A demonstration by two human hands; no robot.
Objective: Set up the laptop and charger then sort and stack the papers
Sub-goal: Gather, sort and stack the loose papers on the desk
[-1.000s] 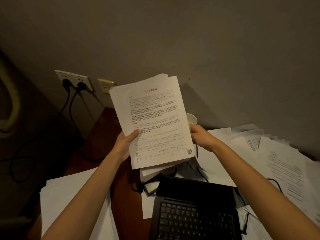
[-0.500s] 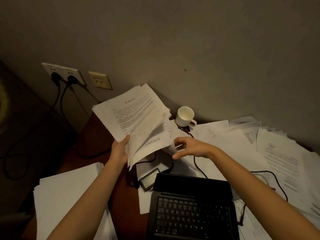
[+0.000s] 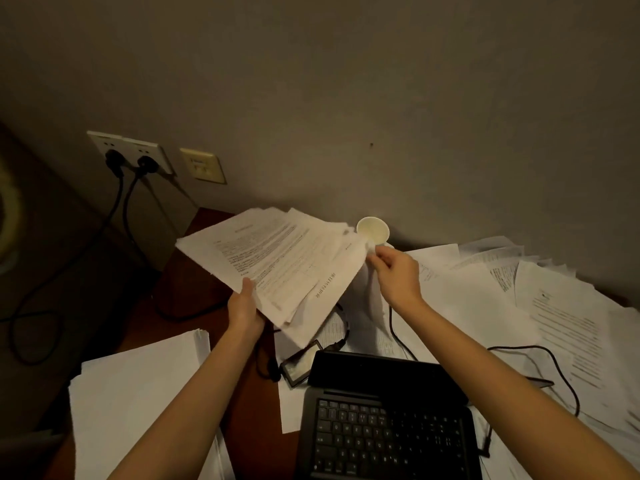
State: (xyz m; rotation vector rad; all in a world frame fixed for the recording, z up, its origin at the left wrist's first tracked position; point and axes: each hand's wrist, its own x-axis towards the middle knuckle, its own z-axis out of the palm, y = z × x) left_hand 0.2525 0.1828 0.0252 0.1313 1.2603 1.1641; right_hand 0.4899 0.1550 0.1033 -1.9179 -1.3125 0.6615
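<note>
- Head view: my left hand (image 3: 246, 308) grips a sheaf of papers (image 3: 277, 261) at its near left edge, thumb on top, holding it tilted above the desk (image 3: 194, 296).
- My right hand (image 3: 394, 275) pinches the far right corner of that same sheaf between thumb and curled fingers; the sheets fan out unevenly between the two hands.
- A white cup (image 3: 373, 230) stands just beyond the right hand, close to the wall (image 3: 346, 98).
- The laptop (image 3: 388, 420) sits open at the near edge, between my forearms, keyboard facing me, with loose sheets under its left side.
- A small dark charger brick (image 3: 300, 362) lies just left of the laptop's far corner, partly under the held sheaf, with a black cord (image 3: 398, 332) running from that area toward the far side.
- A neat white stack (image 3: 138, 407) lies at the near left, under my left forearm.
- Scattered sheets (image 3: 540, 306) cover the right side of the desk, overlapping, with another black cable (image 3: 561, 375) looping over them.
- Wall sockets (image 3: 130, 152) at the far left hold two black plugs, their cords hanging down; a beige switch plate (image 3: 202, 165) sits just right of them.
</note>
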